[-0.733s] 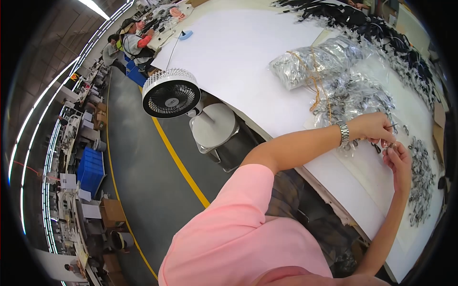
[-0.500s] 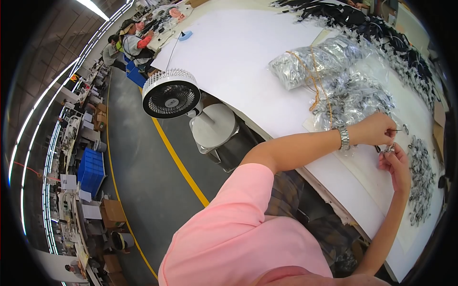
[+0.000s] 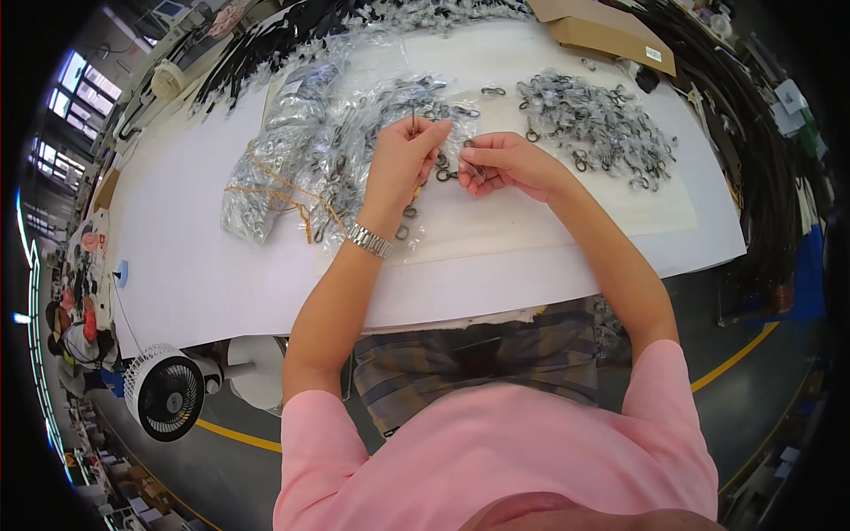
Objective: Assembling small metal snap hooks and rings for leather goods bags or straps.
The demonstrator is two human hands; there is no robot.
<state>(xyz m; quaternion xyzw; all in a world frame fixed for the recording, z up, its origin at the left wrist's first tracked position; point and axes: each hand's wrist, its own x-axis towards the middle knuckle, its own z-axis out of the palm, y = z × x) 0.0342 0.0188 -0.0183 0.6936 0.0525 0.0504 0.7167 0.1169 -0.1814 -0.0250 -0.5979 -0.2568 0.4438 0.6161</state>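
Over the white table (image 3: pixel 496 283), my left hand (image 3: pixel 403 164) is closed in a pinch on a thin dark piece (image 3: pixel 413 112), whose tip sticks up above the fingers. A short gap to its right, my right hand (image 3: pixel 513 165) has thumb and fingers closed on a small dark metal clip (image 3: pixel 469 152), mostly hidden by the fingers. Loose dark clips (image 3: pixel 445 174) lie between and beneath the hands. Behind my left hand spreads a heap of clips in clear plastic bags (image 3: pixel 354 115). A pile of plastic-wrapped clips (image 3: pixel 602 133) lies to the right of my right hand.
A full clear bag tied with orange string (image 3: pixel 257 190) sits at the left. Black straps (image 3: pixel 266 53) lie along the far left edge, with an open cardboard box (image 3: pixel 611 35) at the far right. A fan (image 3: pixel 166 392) stands left, below the table edge.
The view has swung right, bringing both hands to the middle and the right-hand pile fully into sight. Both hands stay closed, with a small gap between them.
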